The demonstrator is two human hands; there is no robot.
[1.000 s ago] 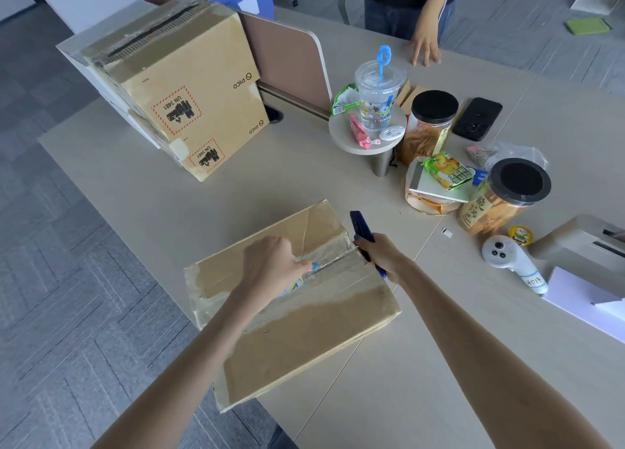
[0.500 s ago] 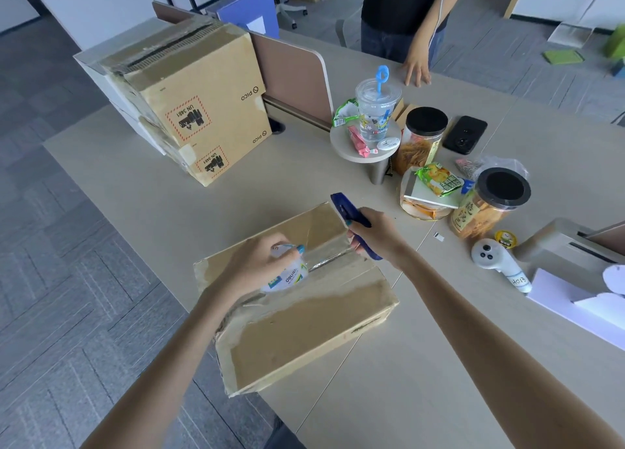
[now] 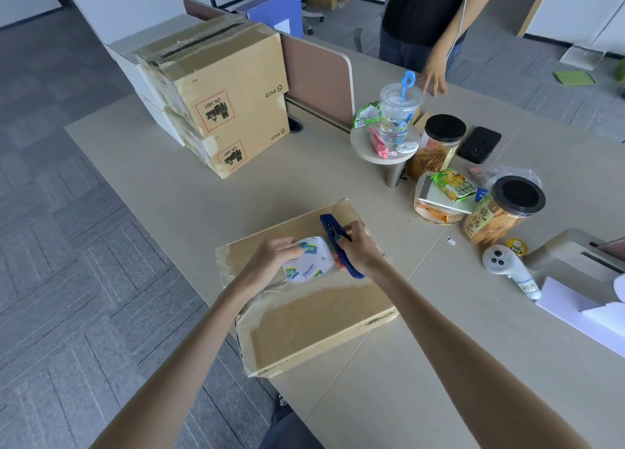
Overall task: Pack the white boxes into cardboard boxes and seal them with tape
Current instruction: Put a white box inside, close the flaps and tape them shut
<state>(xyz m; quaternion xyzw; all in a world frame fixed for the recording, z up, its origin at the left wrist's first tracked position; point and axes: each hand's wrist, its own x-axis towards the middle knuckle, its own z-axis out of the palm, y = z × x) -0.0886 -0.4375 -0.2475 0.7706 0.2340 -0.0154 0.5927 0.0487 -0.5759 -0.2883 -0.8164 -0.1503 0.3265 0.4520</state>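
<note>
Since a second ago my right hand (image 3: 360,251) came in from the box's right edge to meet my left hand (image 3: 267,262) over the middle, and the roll lifted off the seam. My left hand gripped the white tape roll with blue-green labels (image 3: 309,261), fingers curled round its rim. My right hand clenched the blue plastic utility knife (image 3: 328,225), just beside the roll's right side. Both were above the flat brown cardboard box (image 3: 321,320), top tape-scarred, at the beige table (image 3: 169,195) near edge. Two stacked brown cardboard cartons (image 3: 236,87) stood well apart, far left.
</note>
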